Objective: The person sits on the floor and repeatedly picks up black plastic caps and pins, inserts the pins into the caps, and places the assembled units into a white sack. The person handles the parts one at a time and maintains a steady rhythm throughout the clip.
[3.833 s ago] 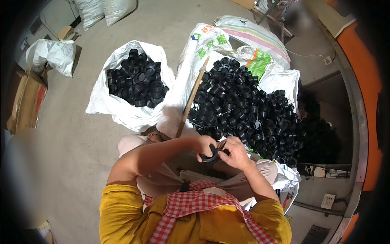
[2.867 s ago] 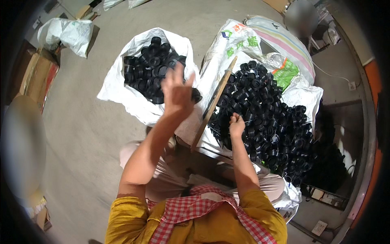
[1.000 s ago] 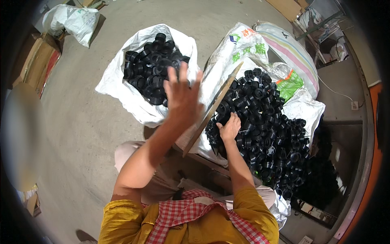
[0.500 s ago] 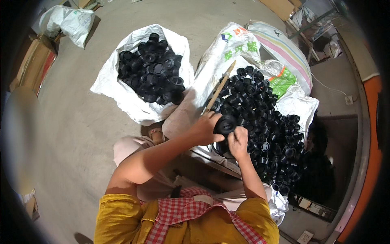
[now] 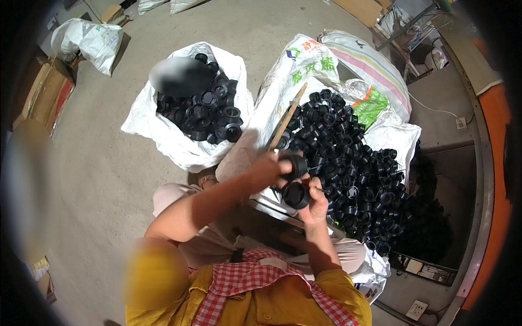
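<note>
Left hand (image 5: 267,171) is closed around a round black plastic cap (image 5: 296,164), fingers wrapped over its near side. Right hand (image 5: 312,200) grips a second black plastic cap (image 5: 296,194) from below, directly under the first; the two caps appear to touch, though blur makes this uncertain. Just beyond both sets of fingertips lies a heap of loose black plastic caps (image 5: 353,163) on an opened white woven sack (image 5: 399,138). A wooden stick (image 5: 287,116) slants upward above the left fingers. Further left of them, a white sack (image 5: 163,138) holds more black caps.
</note>
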Tool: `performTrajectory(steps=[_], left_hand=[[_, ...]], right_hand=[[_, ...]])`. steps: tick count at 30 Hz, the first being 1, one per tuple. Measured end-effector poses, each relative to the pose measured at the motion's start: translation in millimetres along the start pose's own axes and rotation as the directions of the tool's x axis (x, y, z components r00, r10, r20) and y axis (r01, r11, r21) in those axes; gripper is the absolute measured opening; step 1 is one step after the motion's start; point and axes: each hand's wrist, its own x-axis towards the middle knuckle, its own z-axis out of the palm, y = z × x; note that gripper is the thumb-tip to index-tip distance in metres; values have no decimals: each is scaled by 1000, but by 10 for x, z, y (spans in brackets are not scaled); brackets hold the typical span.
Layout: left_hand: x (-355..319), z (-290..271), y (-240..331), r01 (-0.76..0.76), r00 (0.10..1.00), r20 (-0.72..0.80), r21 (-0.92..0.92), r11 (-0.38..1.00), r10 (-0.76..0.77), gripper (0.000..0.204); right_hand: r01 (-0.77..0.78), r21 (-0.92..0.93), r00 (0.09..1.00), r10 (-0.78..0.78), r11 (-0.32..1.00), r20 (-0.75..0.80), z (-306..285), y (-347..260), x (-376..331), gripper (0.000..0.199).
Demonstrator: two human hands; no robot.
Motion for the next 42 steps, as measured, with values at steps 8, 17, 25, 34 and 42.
performTrajectory(steps=[8,17,25,34,42], left_hand=[[-42,89,-28,282,948,-199,162,946,-249,44],[-84,-637,594,525,522,-350,850,30,778,95],[61,-389,153,234,882,-254,967,101,398,67],[176,-99,-448,-54,938,-183,761,647,293,63],[3,76,-160,186,958,75,569,801,-276,32]], right_hand=[[168,-747,823,-508,643,-253,-108,406,588,27],[-356,-901,762,-635,-249,-125,-1536,522,1207,83],[-50,-881,982,-186,-471,44,-1628,256,1554,24],[281,-842,891,-201,-461,408,1,-201,282,20],[564,-708,813,132,-425,568,277,-528,56,24]])
